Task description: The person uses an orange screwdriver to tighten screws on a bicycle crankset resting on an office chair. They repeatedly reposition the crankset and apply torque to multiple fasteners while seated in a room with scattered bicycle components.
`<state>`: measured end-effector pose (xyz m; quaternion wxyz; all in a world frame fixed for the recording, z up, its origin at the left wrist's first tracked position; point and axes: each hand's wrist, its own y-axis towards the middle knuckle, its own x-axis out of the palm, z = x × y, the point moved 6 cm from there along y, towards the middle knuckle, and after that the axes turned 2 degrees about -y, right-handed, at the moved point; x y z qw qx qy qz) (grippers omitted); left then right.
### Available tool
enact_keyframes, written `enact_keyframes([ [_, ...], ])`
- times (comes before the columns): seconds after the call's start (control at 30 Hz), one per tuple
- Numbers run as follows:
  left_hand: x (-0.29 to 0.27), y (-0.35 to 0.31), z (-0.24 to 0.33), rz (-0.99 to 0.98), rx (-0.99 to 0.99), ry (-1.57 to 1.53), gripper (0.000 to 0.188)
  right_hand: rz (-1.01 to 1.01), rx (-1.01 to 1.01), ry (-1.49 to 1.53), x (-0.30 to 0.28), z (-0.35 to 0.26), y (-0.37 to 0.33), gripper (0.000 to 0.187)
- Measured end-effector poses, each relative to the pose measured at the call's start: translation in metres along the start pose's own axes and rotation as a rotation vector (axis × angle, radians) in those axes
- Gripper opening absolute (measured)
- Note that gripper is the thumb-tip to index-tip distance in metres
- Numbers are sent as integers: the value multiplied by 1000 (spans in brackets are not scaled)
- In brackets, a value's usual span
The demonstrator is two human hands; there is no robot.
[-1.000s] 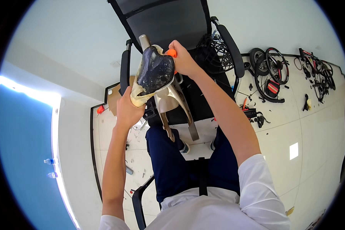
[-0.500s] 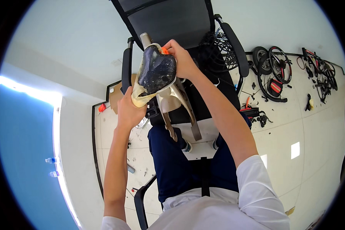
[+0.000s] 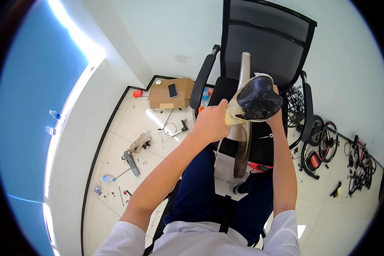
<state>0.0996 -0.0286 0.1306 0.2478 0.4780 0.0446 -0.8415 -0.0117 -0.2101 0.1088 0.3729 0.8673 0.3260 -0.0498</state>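
Note:
A bicycle saddle (image 3: pixel 260 99) is held up in front of me over the chair seat. Its dark scuffed shell is bordered by torn, cream-coloured foam. My left hand (image 3: pixel 212 122) is closed on the foam at its lower left end. Around its right edge my right hand (image 3: pixel 277 112) is closed, most of its fingers hidden behind the saddle. A bare metal tube (image 3: pixel 245 70) rises behind the saddle, and a metal frame piece (image 3: pixel 240 158) with long arms extends below it. How these metal parts join the saddle is hidden.
A black office chair (image 3: pixel 264 42) stands ahead. On the left floor are cardboard (image 3: pixel 175 102) with a phone (image 3: pixel 172 90), a grey tool (image 3: pixel 131 163), bottles (image 3: pixel 108 178) and scattered small parts. Wheels (image 3: pixel 329 141) and bicycle parts (image 3: pixel 360 164) lie at the right.
My view has swung left, so chair and wheels appear farther right and more left floor shows. Both hands still hold the saddle, now turned differently. The orange bit by my right hand is out of sight.

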Motion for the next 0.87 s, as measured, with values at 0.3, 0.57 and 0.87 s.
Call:
enact_keyframes([
  [0.3, -6, 1, 1, 4, 6, -7, 35, 35, -8, -28, 2, 89, -23, 89],
  [0.57, -2, -1, -13, 29, 21, -57, 33, -178, -109, -286, 0, 36, -9, 76],
  [0.87, -9, -2, -21, 45, 22, -87, 35, -347, 187, -216, -11, 8, 24, 66],
])
